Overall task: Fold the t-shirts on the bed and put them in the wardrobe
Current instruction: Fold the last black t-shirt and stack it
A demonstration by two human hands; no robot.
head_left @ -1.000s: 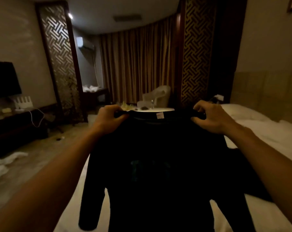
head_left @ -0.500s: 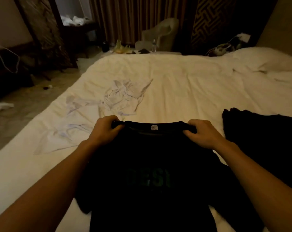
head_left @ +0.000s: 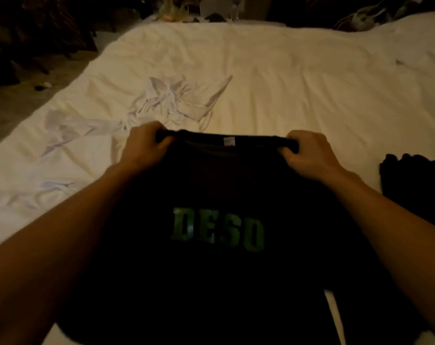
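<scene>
Dim bed (head_left: 286, 78): left hand (head_left: 143, 145) and right hand (head_left: 308, 151) pinch black t-shirt (head_left: 219, 270) shoulders, spreading it flat near front edge to fold.

arms outstretched, left hand (head_left: 144, 145), right hand (head_left: 308, 154), fingers (head_left: 149, 129) pinching t-shirt (head_left: 219, 192)

The bed (head_left: 298, 78) in front of me has a wrinkled white cover. Beyond the black t-shirt (head_left: 211, 282), to its left, a crumpled white t-shirt (head_left: 171, 100) lies on the cover. A dark garment (head_left: 415, 188) lies to its right.
</scene>
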